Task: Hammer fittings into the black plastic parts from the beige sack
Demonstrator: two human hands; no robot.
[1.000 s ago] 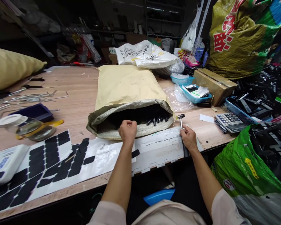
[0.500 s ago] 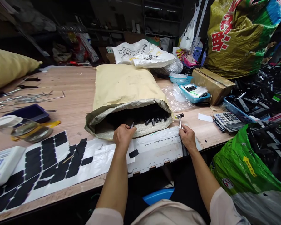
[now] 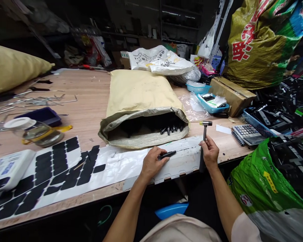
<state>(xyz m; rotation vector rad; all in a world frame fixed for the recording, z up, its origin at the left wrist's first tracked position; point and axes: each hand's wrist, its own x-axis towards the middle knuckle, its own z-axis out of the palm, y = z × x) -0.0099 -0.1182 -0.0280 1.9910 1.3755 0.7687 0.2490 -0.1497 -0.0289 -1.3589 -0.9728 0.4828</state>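
A short black pen-like piece (image 3: 169, 154) is pinched in my left hand (image 3: 153, 163), low over the white board (image 3: 173, 168) at the table's front edge. My right hand (image 3: 210, 152) is closed round the dark handle of a small hammer (image 3: 204, 131), whose head points up, yellowish at one end and dark at the other. Behind my left hand lies a pale yellow woven sack (image 3: 141, 90), its mouth open towards me. Several black pieces (image 3: 172, 129) with shiny tips show inside the sack's right side; its depth is too dark to make out.
On the left are a lidded glass jar (image 3: 43, 136), a dark blue tray (image 3: 40, 116), thin metal rods (image 3: 44, 101) and sheets of black stickers (image 3: 59, 161). At right stand a calculator (image 3: 247, 132), blue baskets (image 3: 213, 107), a cardboard box (image 3: 233, 95) and a full green sack (image 3: 252, 171).
My left hand has come away from the sack's mouth, down and right onto the board, holding the black piece. My right hand has shifted slightly right with the hammer, now more upright.
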